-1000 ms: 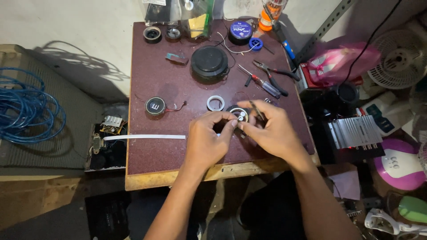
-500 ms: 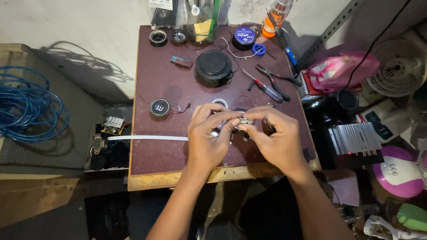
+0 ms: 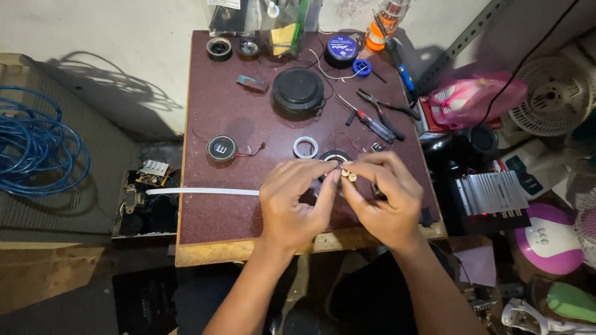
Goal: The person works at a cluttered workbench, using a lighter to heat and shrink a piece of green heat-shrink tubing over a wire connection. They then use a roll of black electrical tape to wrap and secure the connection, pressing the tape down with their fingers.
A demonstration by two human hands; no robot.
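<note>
Above the table's [image 3: 205,211] near edge, both hands, as before, around a small brass part [image 3: 347,175].

Left hand [image 3: 292,208]: bare, no glove, ring or watch visible; short nails. Right hand [image 3: 385,201]: bare, likewise without glove or jewellery. Both forearms: uncovered down to the lower frame edge, no sleeve or cuff in view. Dark clothing shows below, between the arms; details unclear.
</note>
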